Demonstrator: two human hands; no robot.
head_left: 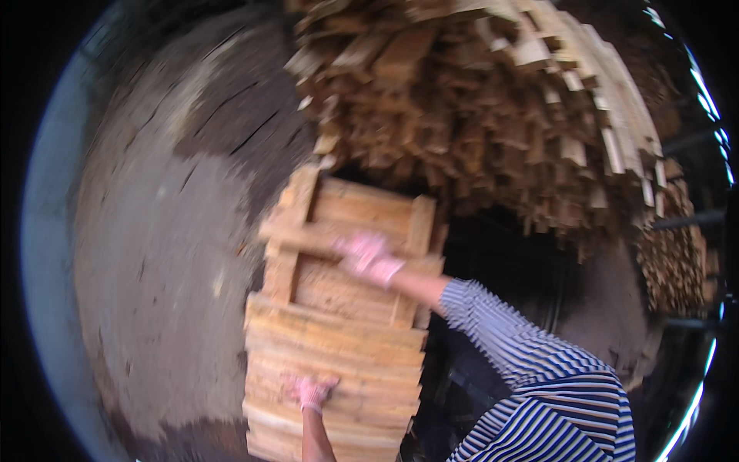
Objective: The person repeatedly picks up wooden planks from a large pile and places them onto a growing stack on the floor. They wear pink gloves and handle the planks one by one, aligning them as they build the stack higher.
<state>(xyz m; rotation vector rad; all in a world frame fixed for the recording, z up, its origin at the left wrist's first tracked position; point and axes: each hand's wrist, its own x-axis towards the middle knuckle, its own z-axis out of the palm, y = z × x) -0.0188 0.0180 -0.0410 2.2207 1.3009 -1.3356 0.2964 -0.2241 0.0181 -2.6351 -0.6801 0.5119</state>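
My right hand (371,257), in a pink-and-white glove, is closed on a wooden slat (296,235) that lies crosswise over the upper part of a pallet-like wooden stack (362,206). Motion blurs this hand and the slat a little. Two narrow battens, one of them the left batten (285,276), run lengthwise on the stack beneath the slat. Nearer to me, several pale boards (339,331) lie side by side across it. On these boards rests my gloved left hand (312,390), its fingers spread and holding nothing.
A large pile of cut timber (477,115), its ends toward me, rises beyond the stack and to the right. Bare, cracked ground (177,262) stretches along the left. Another timber pile (677,254) stands at the far right. Dark shadow lies right of the stack.
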